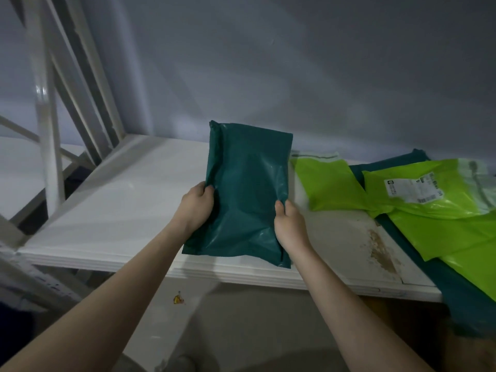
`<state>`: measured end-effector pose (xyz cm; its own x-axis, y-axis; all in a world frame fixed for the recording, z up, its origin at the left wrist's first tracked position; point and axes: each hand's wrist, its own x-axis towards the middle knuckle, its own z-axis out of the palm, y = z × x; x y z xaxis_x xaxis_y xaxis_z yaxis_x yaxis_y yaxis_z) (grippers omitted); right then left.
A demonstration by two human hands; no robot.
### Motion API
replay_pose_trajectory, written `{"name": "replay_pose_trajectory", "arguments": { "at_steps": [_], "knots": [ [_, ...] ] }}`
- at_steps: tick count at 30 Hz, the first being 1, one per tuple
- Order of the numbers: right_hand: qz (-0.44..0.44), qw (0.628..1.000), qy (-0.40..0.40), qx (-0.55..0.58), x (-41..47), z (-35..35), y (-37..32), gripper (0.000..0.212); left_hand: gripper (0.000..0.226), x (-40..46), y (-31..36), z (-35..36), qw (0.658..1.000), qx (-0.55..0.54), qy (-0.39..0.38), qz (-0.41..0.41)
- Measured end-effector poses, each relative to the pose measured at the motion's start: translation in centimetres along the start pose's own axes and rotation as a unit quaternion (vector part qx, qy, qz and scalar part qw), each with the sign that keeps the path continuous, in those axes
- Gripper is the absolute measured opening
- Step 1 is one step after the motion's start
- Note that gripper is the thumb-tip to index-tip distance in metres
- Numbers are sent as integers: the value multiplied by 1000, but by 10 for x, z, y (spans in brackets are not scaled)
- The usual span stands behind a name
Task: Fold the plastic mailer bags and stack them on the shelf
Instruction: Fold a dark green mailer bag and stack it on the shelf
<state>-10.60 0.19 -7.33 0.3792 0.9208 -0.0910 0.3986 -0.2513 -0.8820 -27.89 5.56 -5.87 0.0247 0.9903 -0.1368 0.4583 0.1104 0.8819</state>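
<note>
A folded dark green mailer bag [247, 189] is held above the white shelf board [120, 210], tilted up toward the wall. My left hand [196, 208] grips its left edge and my right hand [290, 224] grips its right edge, thumbs on top. To the right on the shelf lies a loose pile of mailer bags: a lime green one [327, 183] nearest, another lime green one with a white shipping label [434, 200], and dark green ones [467, 299] under them, hanging over the front edge.
A white metal shelf frame [48, 146] with diagonal braces stands at the left. A grey wall runs behind the shelf. The board has a brown stain [381, 251] near the pile. Below is a grey floor with a small yellow scrap [178, 298].
</note>
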Motion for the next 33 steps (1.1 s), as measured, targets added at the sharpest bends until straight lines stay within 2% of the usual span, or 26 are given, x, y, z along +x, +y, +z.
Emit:
{"name": "replay_pose_trajectory", "arguments": {
  "at_steps": [4, 9, 11, 14, 19, 24, 27, 30, 33],
  "knots": [
    [-12, 998, -35, 59, -5, 24, -20, 26, 49, 2, -6, -22, 999, -4, -32, -26],
    [-55, 989, -86, 110, -14, 63, -52, 73, 63, 9, -21, -62, 999, 32, 17, 26],
    [-76, 984, -100, 123, -15, 82, -66, 81, 60, 14, -25, -82, 998, 30, 38, 33],
    [-90, 981, -120, 122, -13, 111, -84, 82, 58, 23, -30, -113, 995, 40, 71, 50],
    [-81, 974, -164, 130, -8, 161, -108, 76, 47, 41, -53, -157, 983, 125, 110, 75],
    [-79, 972, -196, 104, -5, 199, -123, 72, 40, 54, -76, -182, 963, 198, 164, 75],
    [-63, 968, -226, 87, -6, 214, -126, 72, 41, 58, -89, -193, 960, 223, 159, 50],
    [-55, 967, -245, 48, -7, 225, -124, 73, 49, 57, -100, -198, 952, 272, 137, 22],
    [-87, 966, -236, -64, -5, 228, -124, 74, 46, 53, -102, -196, 937, 301, 166, 63]
  ]
}}
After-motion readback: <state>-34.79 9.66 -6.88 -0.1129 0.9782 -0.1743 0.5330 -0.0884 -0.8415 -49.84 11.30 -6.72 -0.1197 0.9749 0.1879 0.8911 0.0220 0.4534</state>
